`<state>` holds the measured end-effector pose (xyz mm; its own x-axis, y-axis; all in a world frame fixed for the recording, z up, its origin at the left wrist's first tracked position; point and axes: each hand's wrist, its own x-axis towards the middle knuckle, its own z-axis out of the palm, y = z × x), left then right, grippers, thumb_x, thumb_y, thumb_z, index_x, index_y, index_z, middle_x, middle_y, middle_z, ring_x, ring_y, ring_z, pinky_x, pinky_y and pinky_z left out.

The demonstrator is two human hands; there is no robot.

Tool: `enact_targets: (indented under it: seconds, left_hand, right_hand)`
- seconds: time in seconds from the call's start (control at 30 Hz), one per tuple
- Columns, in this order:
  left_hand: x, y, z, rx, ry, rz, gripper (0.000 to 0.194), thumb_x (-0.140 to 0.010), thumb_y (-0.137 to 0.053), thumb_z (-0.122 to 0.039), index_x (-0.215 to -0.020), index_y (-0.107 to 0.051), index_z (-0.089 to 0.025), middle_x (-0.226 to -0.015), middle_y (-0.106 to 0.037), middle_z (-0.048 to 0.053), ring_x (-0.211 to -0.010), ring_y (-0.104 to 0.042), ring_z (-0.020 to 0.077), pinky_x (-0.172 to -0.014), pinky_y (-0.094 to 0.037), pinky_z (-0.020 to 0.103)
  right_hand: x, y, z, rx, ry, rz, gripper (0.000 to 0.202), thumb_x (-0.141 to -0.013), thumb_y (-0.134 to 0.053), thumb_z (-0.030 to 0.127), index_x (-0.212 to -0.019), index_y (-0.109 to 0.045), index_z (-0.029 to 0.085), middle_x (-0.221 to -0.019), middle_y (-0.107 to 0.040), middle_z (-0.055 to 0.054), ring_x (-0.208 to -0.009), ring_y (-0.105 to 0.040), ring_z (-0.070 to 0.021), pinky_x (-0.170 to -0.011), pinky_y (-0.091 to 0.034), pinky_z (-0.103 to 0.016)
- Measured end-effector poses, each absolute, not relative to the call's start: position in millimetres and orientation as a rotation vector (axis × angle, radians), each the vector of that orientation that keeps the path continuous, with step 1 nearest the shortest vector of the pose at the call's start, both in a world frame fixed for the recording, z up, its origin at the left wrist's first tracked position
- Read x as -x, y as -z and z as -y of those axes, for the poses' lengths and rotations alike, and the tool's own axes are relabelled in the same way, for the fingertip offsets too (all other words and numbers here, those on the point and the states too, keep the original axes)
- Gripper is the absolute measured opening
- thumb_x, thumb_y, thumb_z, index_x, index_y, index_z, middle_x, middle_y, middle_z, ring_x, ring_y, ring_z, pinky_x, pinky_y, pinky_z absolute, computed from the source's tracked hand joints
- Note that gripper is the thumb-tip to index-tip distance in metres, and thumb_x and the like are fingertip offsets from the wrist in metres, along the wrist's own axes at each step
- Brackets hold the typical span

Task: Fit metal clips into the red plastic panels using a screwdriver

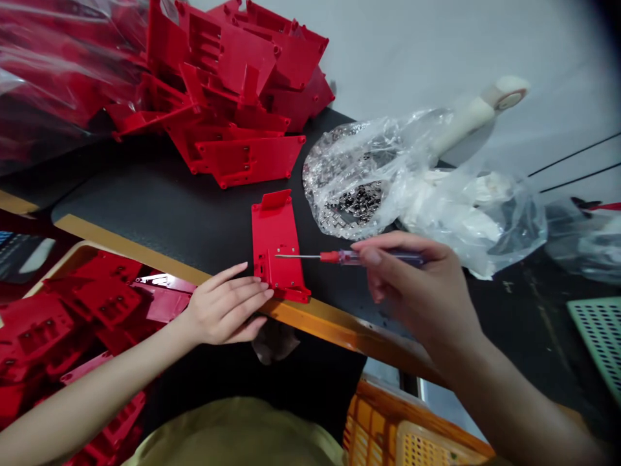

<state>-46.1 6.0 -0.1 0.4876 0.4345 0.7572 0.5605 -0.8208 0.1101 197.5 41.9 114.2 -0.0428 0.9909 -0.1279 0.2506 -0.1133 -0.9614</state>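
Note:
A red plastic panel (277, 226) lies on the black table near its front edge, with small metal pieces set in its lower half. My left hand (228, 304) rests with fingers stretched out, its fingertips on the panel's lower left corner. In my right hand (412, 272) is a screwdriver (347, 257) with a clear purplish handle and a red collar. Its thin shaft points left over the panel, the tip beside a raised part. Whether the tip touches the panel I cannot tell.
Behind stands a heap of red panels (242, 71), partly under clear plastic at left. A plastic bag (349, 175) of small metal pieces lies right of the panel, beside a white-handled object (466, 123). More panels fill a bin (87, 310) at lower left. An orange basket (369, 421) stands below.

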Motion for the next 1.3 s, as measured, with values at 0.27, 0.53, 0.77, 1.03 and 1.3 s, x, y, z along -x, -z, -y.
enact_targets:
  seconds: [0.27, 0.53, 0.77, 1.03, 1.3]
  left_hand:
    - [56, 15, -11, 2.720, 0.946, 0.946, 0.029, -0.087, -0.064, -0.030, -0.115, -0.065, -0.034, -0.103, -0.076, -0.003, -0.093, -0.073, 0.0194, -0.088, -0.062, 0.036]
    - [47, 7, -15, 2.421, 1.075, 0.797, 0.019, -0.087, -0.064, -0.017, -0.104, -0.068, -0.023, -0.105, -0.075, -0.003, -0.099, -0.070, 0.0111, -0.099, -0.053, 0.024]
    - [45, 24, -15, 2.376, 1.189, 0.800, 0.020, -0.086, -0.067, -0.019, -0.105, -0.070, -0.023, -0.112, -0.073, -0.003, -0.107, -0.067, 0.0121, -0.103, -0.049, 0.025]
    - [44, 19, -15, 2.375, 1.183, 0.827, 0.018, -0.087, -0.066, -0.022, -0.104, -0.069, -0.023, -0.109, -0.074, -0.005, -0.101, -0.068, 0.0097, -0.099, -0.051, 0.022]
    - [47, 13, -15, 2.422, 1.168, 0.806, 0.019, -0.089, -0.060, -0.016, -0.105, -0.070, -0.021, -0.109, -0.074, -0.002, -0.100, -0.068, 0.0122, -0.098, -0.051, 0.024]
  right_hand:
    - [-152, -110, -57, 1.300, -0.773, 1.163, 0.044, -0.091, -0.039, 0.049, -0.057, -0.026, 0.024, -0.057, -0.039, -0.003, -0.053, -0.046, -0.0150, -0.051, -0.040, -0.030]
    - [-112, -118, -43, 0.962, -1.200, 1.051, 0.057, -0.093, -0.042, 0.055, -0.052, -0.024, 0.019, -0.036, -0.019, 0.006, -0.030, -0.020, -0.0071, -0.033, -0.020, -0.023]
    - [-96, -100, -40, 0.800, -1.144, 1.009, 0.056, -0.093, -0.051, 0.044, -0.055, -0.021, 0.016, -0.041, -0.013, 0.007, -0.033, -0.015, -0.0043, -0.034, -0.014, -0.022]
    - [-101, -101, -39, 0.801, -1.216, 1.089, 0.054, -0.089, -0.055, 0.041, -0.054, -0.022, 0.016, -0.042, -0.017, 0.007, -0.034, -0.021, -0.0046, -0.037, -0.022, -0.022]
    - [-100, -99, -31, 0.819, -1.236, 1.204, 0.052, -0.093, -0.050, 0.043, -0.057, -0.023, 0.018, -0.047, -0.018, 0.006, -0.038, -0.021, -0.0065, -0.040, -0.023, -0.024]
